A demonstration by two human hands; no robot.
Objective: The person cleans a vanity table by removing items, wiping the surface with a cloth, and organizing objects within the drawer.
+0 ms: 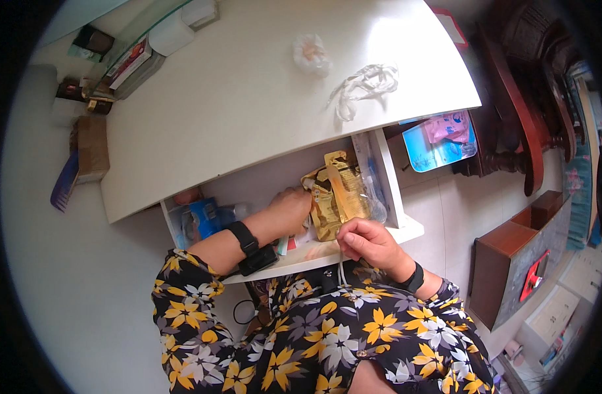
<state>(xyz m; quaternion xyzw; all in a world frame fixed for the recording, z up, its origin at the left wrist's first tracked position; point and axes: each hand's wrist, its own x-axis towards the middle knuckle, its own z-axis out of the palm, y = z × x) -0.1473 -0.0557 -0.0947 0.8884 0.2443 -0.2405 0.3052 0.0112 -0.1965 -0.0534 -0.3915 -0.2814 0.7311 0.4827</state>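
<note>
An open white drawer (325, 253) lies before me, below a white tabletop (232, 113). My left hand (292, 209) reaches into it, its fingers curled down beside a gold foil spout pouch (325, 209); what they touch is hidden. Over the drawer's front edge is my right hand (367, 241), fingers curled with the thumb against them, near the lower end of the gold packs; whether it pinches anything is unclear. An orange-yellow plastic strip (337, 189) lies on the packs. A blue packet (206, 217) sits at the drawer's left end.
A crumpled tissue (312, 54) and a twisted white strip (367, 86) rest on the tabletop. At its left are a cardboard box (92, 147), a blue comb (66, 182) and a glass shelf with boxes. Right of the drawer stand a dark wooden chair (515, 113) and a brown box (508, 256).
</note>
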